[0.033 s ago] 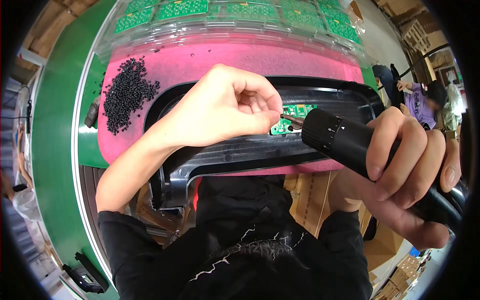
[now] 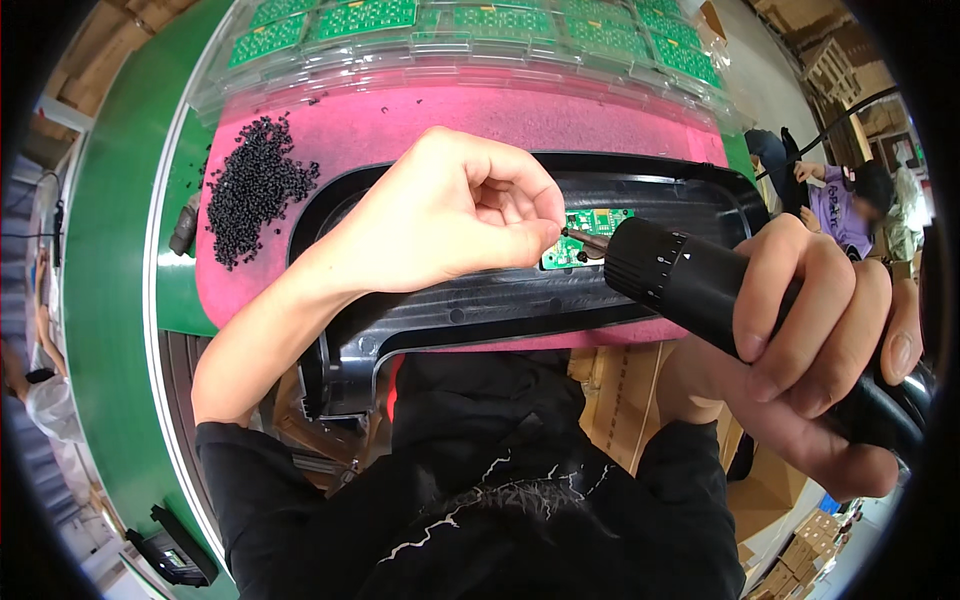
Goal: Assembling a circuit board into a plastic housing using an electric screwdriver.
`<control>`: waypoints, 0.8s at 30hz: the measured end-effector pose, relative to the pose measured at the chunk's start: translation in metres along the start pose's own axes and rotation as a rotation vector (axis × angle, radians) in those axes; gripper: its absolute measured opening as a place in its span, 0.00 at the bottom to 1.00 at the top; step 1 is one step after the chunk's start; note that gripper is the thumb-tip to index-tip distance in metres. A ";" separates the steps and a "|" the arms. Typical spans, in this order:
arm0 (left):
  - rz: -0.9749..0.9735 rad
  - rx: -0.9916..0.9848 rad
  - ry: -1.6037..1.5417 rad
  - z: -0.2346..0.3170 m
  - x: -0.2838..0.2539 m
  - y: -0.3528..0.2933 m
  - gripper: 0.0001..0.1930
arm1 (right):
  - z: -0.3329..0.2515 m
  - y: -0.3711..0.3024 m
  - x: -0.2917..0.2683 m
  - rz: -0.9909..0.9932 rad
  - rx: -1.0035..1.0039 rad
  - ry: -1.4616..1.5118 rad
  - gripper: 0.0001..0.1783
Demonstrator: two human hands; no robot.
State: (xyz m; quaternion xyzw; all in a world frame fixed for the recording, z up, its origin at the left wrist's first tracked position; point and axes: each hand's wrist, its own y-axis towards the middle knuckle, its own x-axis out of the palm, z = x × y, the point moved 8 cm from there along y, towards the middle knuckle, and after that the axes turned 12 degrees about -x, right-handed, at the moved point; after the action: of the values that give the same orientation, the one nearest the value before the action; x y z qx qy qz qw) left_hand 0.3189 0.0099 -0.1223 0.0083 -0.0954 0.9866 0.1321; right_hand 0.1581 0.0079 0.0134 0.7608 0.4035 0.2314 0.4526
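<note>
My right hand [image 2: 815, 315] is wrapped round a black electric screwdriver [image 2: 680, 275] with a ring of marks near its nose. Its metal bit points left, to the fingertips of my left hand [image 2: 470, 215]. Thumb and forefinger there are pinched on a tiny dark piece, seemingly a black screw [image 2: 564, 232], at the bit's tip. Just below and behind the bit lies a green circuit board [image 2: 605, 219], partly hidden by hand and tool. The board sits inside a long black plastic housing [image 2: 480, 300], which curves down at its left end.
A pink mat [image 2: 370, 110] lies under the housing, with a heap of small black screws [image 2: 255, 190] at its left. Clear plastic trays [image 2: 420, 50] of green boards stand along the back. A green bench surface [image 2: 120, 300] runs at left. Another person [image 2: 845, 205] sits at far right.
</note>
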 end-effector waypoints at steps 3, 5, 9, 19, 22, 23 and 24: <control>-0.011 0.035 -0.011 -0.003 0.001 0.003 0.04 | 0.000 -0.007 0.000 0.147 -0.117 0.036 0.29; -0.015 0.042 -0.021 -0.003 -0.001 0.004 0.05 | 0.005 -0.010 0.004 0.201 -0.177 0.008 0.29; -0.013 0.003 -0.022 -0.005 -0.004 0.005 0.05 | 0.006 -0.005 0.004 0.189 -0.146 -0.072 0.29; 0.107 0.101 0.178 -0.001 -0.018 0.014 0.05 | 0.036 -0.007 -0.009 0.070 0.001 0.093 0.33; 0.187 0.250 0.460 0.007 -0.017 0.013 0.08 | 0.062 -0.023 -0.016 0.049 0.105 0.117 0.33; 0.193 0.244 0.453 0.003 -0.019 0.013 0.08 | 0.073 -0.030 -0.017 0.084 0.143 0.082 0.32; 0.196 0.230 0.461 -0.002 -0.020 0.013 0.09 | 0.082 -0.039 -0.020 0.166 0.189 0.061 0.33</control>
State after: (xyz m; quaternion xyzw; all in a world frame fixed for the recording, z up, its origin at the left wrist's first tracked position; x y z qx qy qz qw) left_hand 0.3347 -0.0077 -0.1272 -0.2107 0.0495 0.9749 0.0524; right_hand 0.1897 -0.0399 -0.0605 0.8233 0.3728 0.2522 0.3457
